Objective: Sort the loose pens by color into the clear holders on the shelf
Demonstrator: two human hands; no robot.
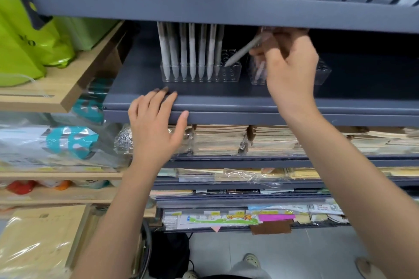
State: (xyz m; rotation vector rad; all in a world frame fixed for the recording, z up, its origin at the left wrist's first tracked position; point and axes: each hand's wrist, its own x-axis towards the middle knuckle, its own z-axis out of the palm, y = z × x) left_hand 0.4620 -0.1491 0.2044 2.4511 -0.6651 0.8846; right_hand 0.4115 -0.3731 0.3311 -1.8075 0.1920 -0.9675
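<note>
On the dark grey shelf (226, 102) stands a clear holder (231, 72) filled with several upright pale grey pens (192, 52); its right end has free holes. My right hand (288, 68) grips a grey pen (243, 51), held slanted with its tip down just above those free holes. A second clear holder (323, 72) sits to the right, mostly hidden behind my right hand, with a pinkish pen (259, 72) in it. My left hand (156, 122) rests flat with fingers spread on the shelf's front edge, holding nothing.
The upper shelf board (204, 9) hangs low over the pens. Stacks of wrapped notebooks (220, 140) fill the shelf below. Green bags (27, 41) lie on a wooden shelf (65, 88) at the left. Grey floor and my shoes show at the bottom.
</note>
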